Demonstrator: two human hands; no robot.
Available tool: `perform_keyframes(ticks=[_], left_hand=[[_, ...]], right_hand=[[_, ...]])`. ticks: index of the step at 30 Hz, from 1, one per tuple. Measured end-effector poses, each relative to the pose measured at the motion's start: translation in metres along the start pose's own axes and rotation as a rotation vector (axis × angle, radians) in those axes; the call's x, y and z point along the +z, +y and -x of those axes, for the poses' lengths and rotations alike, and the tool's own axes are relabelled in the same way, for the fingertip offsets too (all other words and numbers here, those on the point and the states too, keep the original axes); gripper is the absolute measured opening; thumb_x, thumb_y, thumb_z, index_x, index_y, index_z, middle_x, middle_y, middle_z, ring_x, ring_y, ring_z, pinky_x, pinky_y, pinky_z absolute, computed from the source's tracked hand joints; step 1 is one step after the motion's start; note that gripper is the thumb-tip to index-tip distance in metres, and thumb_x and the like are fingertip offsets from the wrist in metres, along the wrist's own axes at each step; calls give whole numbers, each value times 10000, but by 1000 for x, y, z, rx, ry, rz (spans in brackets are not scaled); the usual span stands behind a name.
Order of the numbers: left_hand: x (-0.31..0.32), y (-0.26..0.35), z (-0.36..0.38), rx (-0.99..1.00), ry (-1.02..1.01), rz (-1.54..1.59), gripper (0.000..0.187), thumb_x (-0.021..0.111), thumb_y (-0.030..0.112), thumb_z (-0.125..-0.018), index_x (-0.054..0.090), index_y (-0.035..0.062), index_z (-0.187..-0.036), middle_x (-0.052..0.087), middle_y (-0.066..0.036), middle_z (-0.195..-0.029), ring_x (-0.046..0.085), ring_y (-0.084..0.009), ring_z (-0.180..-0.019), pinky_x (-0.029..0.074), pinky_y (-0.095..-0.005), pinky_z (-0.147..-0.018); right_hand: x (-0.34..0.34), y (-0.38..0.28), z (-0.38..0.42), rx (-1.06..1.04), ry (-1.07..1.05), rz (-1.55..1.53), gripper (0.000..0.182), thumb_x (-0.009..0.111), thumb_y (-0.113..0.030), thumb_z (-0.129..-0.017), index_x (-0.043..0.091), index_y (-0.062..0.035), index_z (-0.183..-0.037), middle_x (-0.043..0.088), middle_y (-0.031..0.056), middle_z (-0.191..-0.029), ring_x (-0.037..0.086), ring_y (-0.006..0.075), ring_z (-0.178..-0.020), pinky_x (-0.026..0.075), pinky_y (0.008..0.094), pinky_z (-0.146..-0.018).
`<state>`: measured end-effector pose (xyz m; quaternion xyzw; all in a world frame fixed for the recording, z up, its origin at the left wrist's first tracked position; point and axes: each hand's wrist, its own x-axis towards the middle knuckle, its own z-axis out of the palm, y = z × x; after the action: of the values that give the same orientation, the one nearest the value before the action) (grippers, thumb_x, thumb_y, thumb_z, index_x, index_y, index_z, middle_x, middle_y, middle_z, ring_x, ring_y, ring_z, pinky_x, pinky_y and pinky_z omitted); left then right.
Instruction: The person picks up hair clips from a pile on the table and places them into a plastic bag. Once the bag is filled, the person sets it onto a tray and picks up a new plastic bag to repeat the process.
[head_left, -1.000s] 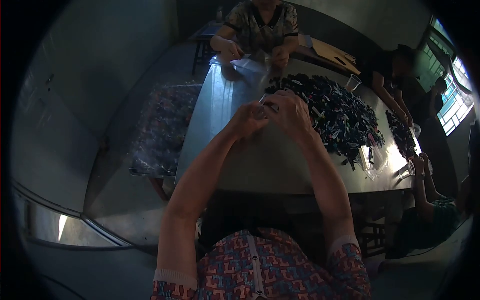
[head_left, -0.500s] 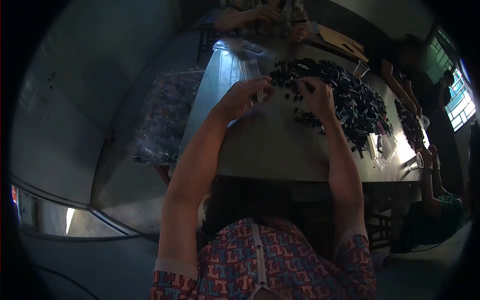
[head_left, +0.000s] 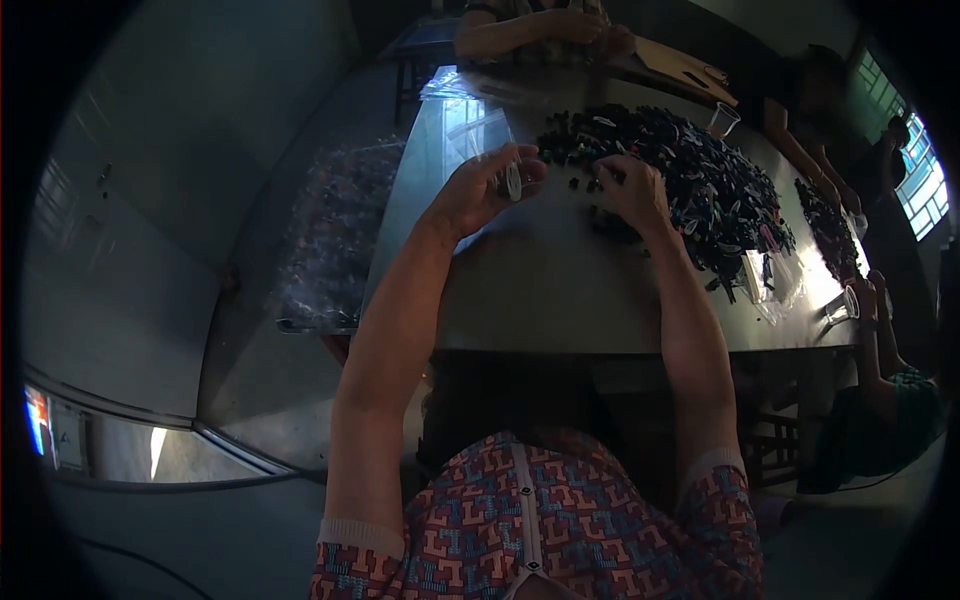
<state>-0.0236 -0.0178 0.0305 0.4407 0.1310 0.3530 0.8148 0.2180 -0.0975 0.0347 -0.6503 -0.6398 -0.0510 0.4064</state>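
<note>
My left hand [head_left: 490,190] is closed round a clear plastic bag [head_left: 486,133], with a pale oval piece [head_left: 513,181] showing at its fingers. To the right, my right hand [head_left: 636,190] is over the near-left edge of a heap of small dark pieces [head_left: 690,170], its thumb and fingers pinched together. Whatever sits between those fingertips is too small and dark to make out. A few loose dark pieces lie on the metal table [head_left: 540,290] between my two hands.
Clear bags [head_left: 450,84] lie at the table's far left corner. Cups [head_left: 723,121] [head_left: 841,306] stand behind and right of the heap. Bags [head_left: 770,280] lie at its near right. Co-workers' arms [head_left: 510,36] [head_left: 800,160] reach in. A large filled bag [head_left: 340,235] is at left.
The clear bag in my left hand has tilted to the left, and that hand has turned more palm-up. My right hand stays beside the heap. The co-worker's hands opposite have shifted.
</note>
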Motion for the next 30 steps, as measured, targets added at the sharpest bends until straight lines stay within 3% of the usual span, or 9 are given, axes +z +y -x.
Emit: perform_keyframes(ticks=[5,8,10,14,17,20,24,27,30], left_hand=[[0,-1,1,-7,-12,-24,486,595,319,-953,516,-48,-1260,640,-163,-1089,622,-259,-1038,482,-390,-1002],[5,-6,0,-9,-19,-110,435,646,314,-919,577,-7,-1204,654,-120,-1075,632,-223,-1022,500,-373,-957],[9,-5,4,24,56,-324,433,639,313,-923,577,5,-1222,650,-108,-1069,616,-201,-1013,481,-355,-950],[1,-12,-3,27,49,-464,508,732,272,-859,564,17,-1264,651,-78,-1070,597,-166,-1001,456,-317,-934],[3,-12,-2,84,34,-505,456,687,218,-900,550,14,-1284,655,-52,-1040,610,-126,-978,469,-283,-927],[0,-12,-3,84,28,-485,557,759,264,-834,553,18,-1289,652,-80,-1103,593,-163,-1032,438,-325,-964],[-2,-12,-3,97,81,-534,570,757,258,-836,540,12,-1303,651,-90,-1126,592,-174,-1061,434,-331,-977],[-6,-14,-5,78,75,-508,578,755,252,-839,530,7,-1311,646,-101,-1144,590,-180,-1075,436,-338,-984],[-3,-14,-4,127,57,-457,452,699,201,-891,553,5,-1272,656,-42,-991,597,-113,-928,471,-260,-871]], right_hand=[[4,3,0,6,-28,11,204,664,-237,-850,731,-72,-950,703,136,-809,695,287,-757,540,378,-676],[5,8,3,30,-37,13,207,651,-233,-845,730,-75,-952,701,141,-816,692,300,-768,540,388,-694],[8,7,4,-72,-15,2,209,642,-226,-832,728,-78,-952,701,140,-826,687,311,-781,538,399,-720],[11,4,5,-62,-47,4,208,639,-219,-822,728,-80,-949,701,138,-833,685,313,-797,534,408,-743],[10,4,5,-54,-68,10,217,643,-235,-820,730,-81,-947,702,139,-833,684,317,-800,534,413,-746],[3,5,3,-54,-61,1,215,644,-245,-824,735,-90,-942,704,138,-833,684,320,-807,535,414,-746],[-35,30,-14,218,80,138,215,646,-292,-830,748,-138,-942,709,130,-848,685,326,-838,540,419,-758],[-68,59,-19,354,24,322,245,656,-347,-816,752,-174,-960,716,125,-928,682,321,-893,537,426,-787],[-83,77,-16,537,-103,535,280,666,-395,-800,751,-198,-980,717,105,-1007,673,306,-960,532,424,-813]])
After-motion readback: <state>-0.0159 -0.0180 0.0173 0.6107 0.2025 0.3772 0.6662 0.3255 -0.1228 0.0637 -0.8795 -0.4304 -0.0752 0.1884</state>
